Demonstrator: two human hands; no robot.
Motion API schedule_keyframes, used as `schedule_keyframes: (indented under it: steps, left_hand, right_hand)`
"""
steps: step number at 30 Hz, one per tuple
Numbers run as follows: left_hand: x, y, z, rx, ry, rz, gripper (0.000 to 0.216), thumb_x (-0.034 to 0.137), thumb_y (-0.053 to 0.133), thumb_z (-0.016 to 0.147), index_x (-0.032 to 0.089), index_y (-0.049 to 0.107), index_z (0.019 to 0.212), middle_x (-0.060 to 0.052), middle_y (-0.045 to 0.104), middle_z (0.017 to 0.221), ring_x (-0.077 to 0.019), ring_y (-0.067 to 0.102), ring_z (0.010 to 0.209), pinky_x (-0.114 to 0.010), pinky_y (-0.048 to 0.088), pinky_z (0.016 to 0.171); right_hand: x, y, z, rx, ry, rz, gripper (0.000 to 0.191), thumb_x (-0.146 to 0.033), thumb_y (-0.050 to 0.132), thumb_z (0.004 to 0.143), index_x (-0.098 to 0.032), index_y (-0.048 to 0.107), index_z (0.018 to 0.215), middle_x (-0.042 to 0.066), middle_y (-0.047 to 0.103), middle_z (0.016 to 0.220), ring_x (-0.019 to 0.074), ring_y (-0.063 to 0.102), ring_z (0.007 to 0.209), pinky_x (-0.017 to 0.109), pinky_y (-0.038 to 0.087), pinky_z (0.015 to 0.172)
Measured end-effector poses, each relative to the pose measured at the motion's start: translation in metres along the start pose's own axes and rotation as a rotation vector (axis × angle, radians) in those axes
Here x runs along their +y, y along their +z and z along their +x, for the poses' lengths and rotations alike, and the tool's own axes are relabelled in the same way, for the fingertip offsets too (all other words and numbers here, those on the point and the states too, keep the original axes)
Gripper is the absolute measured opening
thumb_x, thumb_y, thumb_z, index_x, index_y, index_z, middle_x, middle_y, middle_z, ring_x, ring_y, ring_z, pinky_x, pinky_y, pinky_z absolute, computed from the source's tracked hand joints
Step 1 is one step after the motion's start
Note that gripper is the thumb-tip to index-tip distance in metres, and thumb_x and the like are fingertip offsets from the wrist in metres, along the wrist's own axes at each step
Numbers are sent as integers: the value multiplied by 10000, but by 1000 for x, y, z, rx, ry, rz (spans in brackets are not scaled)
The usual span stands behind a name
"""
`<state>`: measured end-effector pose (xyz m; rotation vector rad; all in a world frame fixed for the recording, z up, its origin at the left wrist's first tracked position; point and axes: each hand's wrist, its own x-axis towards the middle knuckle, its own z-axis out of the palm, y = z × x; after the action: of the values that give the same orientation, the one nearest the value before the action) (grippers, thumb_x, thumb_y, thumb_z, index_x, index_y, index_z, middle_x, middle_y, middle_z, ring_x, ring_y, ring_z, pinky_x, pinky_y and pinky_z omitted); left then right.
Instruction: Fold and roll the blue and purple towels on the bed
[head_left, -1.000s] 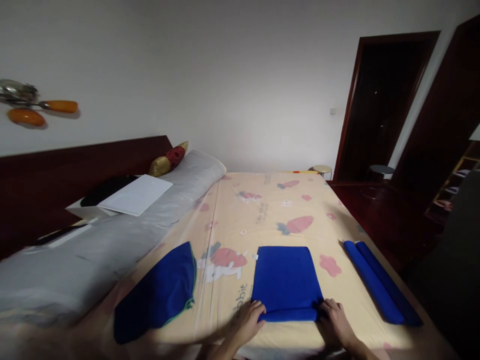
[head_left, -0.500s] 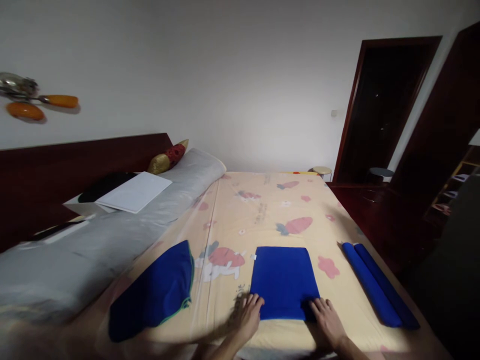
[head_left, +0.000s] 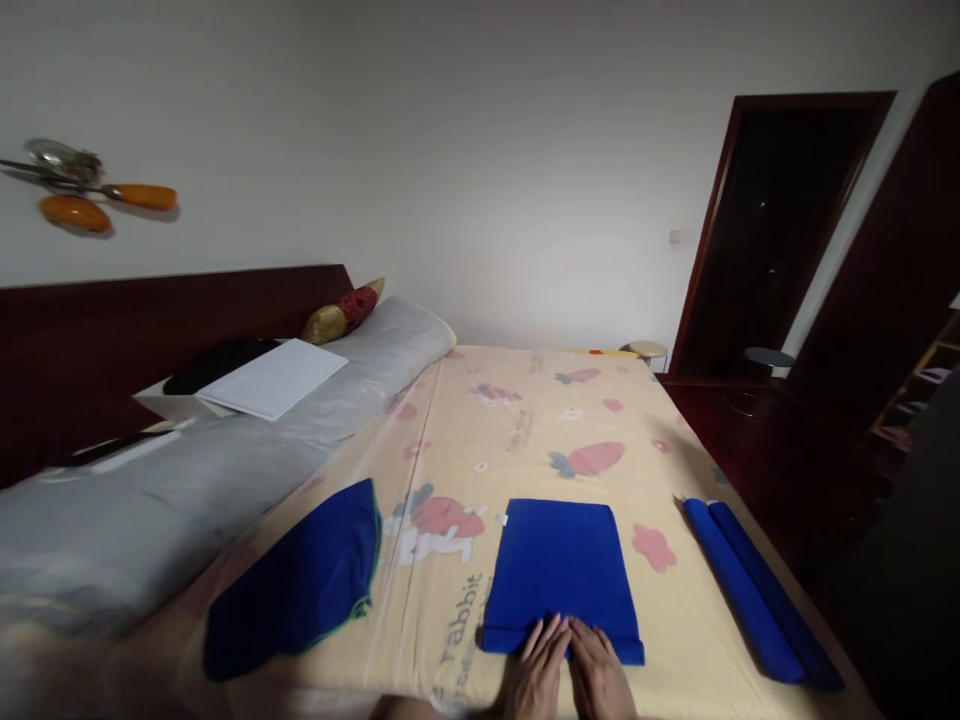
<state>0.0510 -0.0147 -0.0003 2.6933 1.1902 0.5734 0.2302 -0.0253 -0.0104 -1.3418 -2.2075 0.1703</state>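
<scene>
A bright blue folded cloth [head_left: 559, 570] lies flat on the cream sheet with a carrot print [head_left: 525, 430]. Its near edge is rolled over into a thin roll. My left hand [head_left: 536, 670] and my right hand [head_left: 600, 675] rest side by side on the middle of that rolled edge, fingers flat and stretched forward. Two rolled blue cloths [head_left: 754, 590] lie side by side at the bed's right edge. A darker blue cloth with green trim [head_left: 300, 585] lies to the left of my hands.
A long grey bolster [head_left: 187, 480] runs along the dark wooden headboard [head_left: 112, 340], with a white board [head_left: 274, 377] and a red and gold cushion [head_left: 341, 312] on it. A dark doorway [head_left: 765, 230] and stools stand beyond the bed's far right corner.
Both hands moved inward from the cloth's two near corners to its middle, and the near edge has been rolled over. The view shifted slightly.
</scene>
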Motion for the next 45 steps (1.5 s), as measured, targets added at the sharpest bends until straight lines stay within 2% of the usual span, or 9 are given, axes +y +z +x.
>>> schedule_keyframes:
  steps: [5,10,16,23,28,33,38,42,45]
  left_hand:
    - [-13,-16,-24,-65,3,-2,629,169,340,911,296,145,1495,-12,360,1500,-213,342,1366,-415,371,1125]
    - [-33,-26,-39,133,-297,93,455,251,335,954,288,411,1400,-18,518,1398,-192,451,1301,-388,441,1064]
    - [-23,-28,-27,267,-279,199,379,244,395,938,246,537,1290,-33,617,1290,-213,532,1224,-418,448,1027]
    - [13,-19,9,111,-302,40,317,267,407,924,262,587,1186,-58,641,1171,-222,582,1095,-392,467,952]
    - [-16,-28,-10,51,-408,18,240,365,464,913,267,601,1084,-41,643,1143,-244,540,1167,-417,431,996]
    - [-32,-38,-24,61,-424,33,255,415,416,932,277,625,982,-39,676,1076,-246,570,1130,-403,449,971]
    - [-37,-30,-14,53,-436,109,271,393,406,939,277,642,1001,-34,701,1055,-230,600,1087,-361,473,944]
    - [-32,-11,-5,85,-509,230,294,280,409,924,262,637,1108,-49,664,1175,-257,557,1163,-422,437,997]
    - [-13,3,2,86,-476,176,439,137,299,913,257,594,1215,-32,628,1255,-209,540,1194,-384,433,1015]
  right_hand:
    - [4,-4,0,-67,23,-4,439,-316,354,953,-299,423,1386,33,516,1392,206,506,1251,410,414,1030]
    - [33,-14,-18,70,211,-131,411,-350,359,950,-246,506,1320,81,534,1375,230,505,1250,415,416,993]
    - [41,-27,-26,198,426,-261,406,-254,305,930,-241,558,1248,96,551,1355,272,477,1257,472,389,952]
    - [-15,-14,9,9,237,-42,335,-352,446,890,-310,580,1194,51,652,1174,255,571,1091,422,417,923]
    - [11,-9,-1,29,371,-56,346,-424,538,827,-248,635,1109,106,652,1190,345,538,1157,492,401,939]
    - [32,-31,-6,-44,339,45,348,-470,447,895,-219,660,1006,88,695,1042,261,607,1021,371,428,896]
    - [29,-36,0,-50,345,20,331,-393,381,934,-221,663,960,65,697,912,230,619,893,341,429,830]
    - [10,-26,7,15,380,-59,285,-235,470,850,-204,644,1074,115,663,1081,296,573,1036,431,376,928]
    - [-15,-14,15,15,253,-8,419,-123,448,813,-261,599,1180,61,659,1146,239,581,1069,388,374,974]
